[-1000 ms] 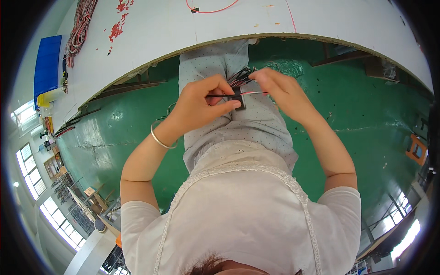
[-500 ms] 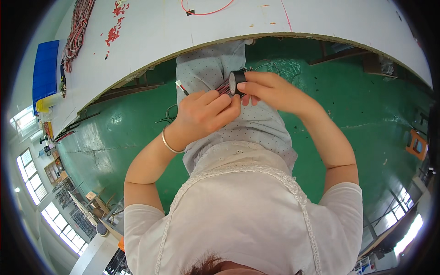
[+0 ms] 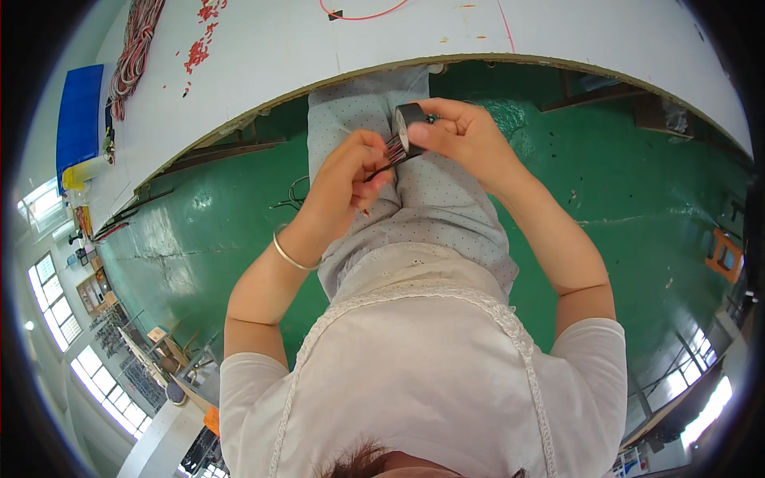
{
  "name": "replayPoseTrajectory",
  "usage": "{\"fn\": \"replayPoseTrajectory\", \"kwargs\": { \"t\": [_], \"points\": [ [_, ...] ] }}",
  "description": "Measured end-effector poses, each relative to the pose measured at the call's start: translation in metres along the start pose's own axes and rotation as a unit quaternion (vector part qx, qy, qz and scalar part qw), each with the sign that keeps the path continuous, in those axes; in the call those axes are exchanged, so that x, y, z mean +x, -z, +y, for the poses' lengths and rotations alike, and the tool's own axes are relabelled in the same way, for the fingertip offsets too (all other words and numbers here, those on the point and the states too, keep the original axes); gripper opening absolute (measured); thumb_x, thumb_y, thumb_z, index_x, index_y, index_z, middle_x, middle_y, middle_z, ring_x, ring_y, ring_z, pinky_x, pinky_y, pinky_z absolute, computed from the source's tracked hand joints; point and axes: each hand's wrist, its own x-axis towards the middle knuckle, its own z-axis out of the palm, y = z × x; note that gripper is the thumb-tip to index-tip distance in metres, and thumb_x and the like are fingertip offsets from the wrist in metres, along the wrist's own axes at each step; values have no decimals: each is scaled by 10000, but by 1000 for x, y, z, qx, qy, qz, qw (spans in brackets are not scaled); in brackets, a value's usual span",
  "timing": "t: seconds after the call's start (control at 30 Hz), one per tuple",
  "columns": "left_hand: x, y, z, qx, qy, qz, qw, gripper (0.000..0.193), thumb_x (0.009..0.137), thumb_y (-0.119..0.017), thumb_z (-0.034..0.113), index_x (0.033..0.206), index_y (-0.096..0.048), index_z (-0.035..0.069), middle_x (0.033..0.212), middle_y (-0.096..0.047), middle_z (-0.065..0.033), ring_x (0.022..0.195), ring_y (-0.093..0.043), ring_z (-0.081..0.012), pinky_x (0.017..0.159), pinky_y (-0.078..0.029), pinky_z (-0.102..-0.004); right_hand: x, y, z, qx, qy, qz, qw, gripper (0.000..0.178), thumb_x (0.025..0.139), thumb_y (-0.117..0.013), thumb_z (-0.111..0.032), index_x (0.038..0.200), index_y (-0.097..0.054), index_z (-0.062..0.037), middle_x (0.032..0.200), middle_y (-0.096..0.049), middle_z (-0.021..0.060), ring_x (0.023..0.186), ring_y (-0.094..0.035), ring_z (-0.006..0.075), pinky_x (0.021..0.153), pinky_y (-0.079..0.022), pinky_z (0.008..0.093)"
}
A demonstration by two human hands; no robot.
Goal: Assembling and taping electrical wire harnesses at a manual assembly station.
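Biggest thing in view is the green floor (image 3: 207, 231), glossy and a bit scuffed, filling most of the space below the table (image 3: 319, 72). The table is a big white slab curving across the top, and the person sits just at its near edge, lap in pale dotted trousers (image 3: 434, 215) tucked partly under it.

On the table, far left, there's a blue tray (image 3: 80, 119) and next to it a coiled bundle of red and white wires (image 3: 135, 40). A scatter of small red bits (image 3: 203, 40) lies just right of that, and a thin red wire loop (image 3: 358, 14) sits near the top middle.

Now the hands, both raised over the lap just below the table edge. The left hand (image 3: 347, 179) is curled shut around a small bunch of thin wires (image 3: 392, 151), with the wire ends poking out toward the right. There's a slim bangle (image 3: 291, 256) on that wrist. The right hand (image 3: 466, 139) is pinching a roll of black tape (image 3: 408, 123), thumb and fingers closed on it, holding it on edge. The roll is right up against the wire ends, so the two hands are nearly touching. Can't tell whether the tape is actually stuck to the wires.
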Motion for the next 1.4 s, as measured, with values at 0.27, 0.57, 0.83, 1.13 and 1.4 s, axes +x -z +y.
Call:
{"fn": "replayPoseTrajectory", "kwargs": {
  "t": [0.27, 0.57, 0.83, 1.13, 1.4],
  "points": [
    [9, 4, 12, 144, 112, -114, 977, 320, 974, -627, 384, 892, -638, 76, 619, -408, 74, 507, -279, -29, 453, -221, -217, -5, 17, 3, 17, 185, -193, 963, 415, 883, -718, -334, 1178, -667, -47, 756, -544, -45, 631, -407, 48, 590, -340, 220],
    [8, -9, -15, 615, -475, 57, 627, 160, 803, -796, 190, 834, -678, 87, 689, -632, 1, 513, -555, -157, 436, -409, -295, -6, 4, -15, -181, -142, -76, 970, 477, 976, -566, -510, 1010, -664, -45, 708, -473, -67, 653, -419, 64, 596, -348, 233],
    [-2, -12, 2, 410, -268, -1, 872, 172, 965, -663, 248, 893, -684, 93, 608, -460, 51, 536, -425, -53, 490, -352, -239, -7, 23, -4, 89, 62, -111, 988, 454, 818, -761, -399, 1091, -671, -48, 996, -648, -17, 903, -571, 62, 718, -448, 218],
    [15, 10, 10, 289, 13, -206, 935, 256, 1061, -494, 295, 1044, -634, 81, 738, -483, 71, 693, -403, -42, 667, -369, -198, -25, 30, -38, -371, 173, -210, 888, 607, 640, -763, -184, 1229, -643, -97, 1045, -653, 25, 871, -617, 178, 815, -502, 294],
    [10, -14, 10, 529, -228, -38, 817, 167, 908, -716, 249, 877, -634, 107, 772, -615, 11, 651, -554, -87, 582, -444, -253, -13, 17, -27, -132, -107, -62, 983, 529, 915, -605, -550, 1031, -676, -38, 685, -478, -23, 686, -475, 99, 593, -374, 270]
  ]
}}
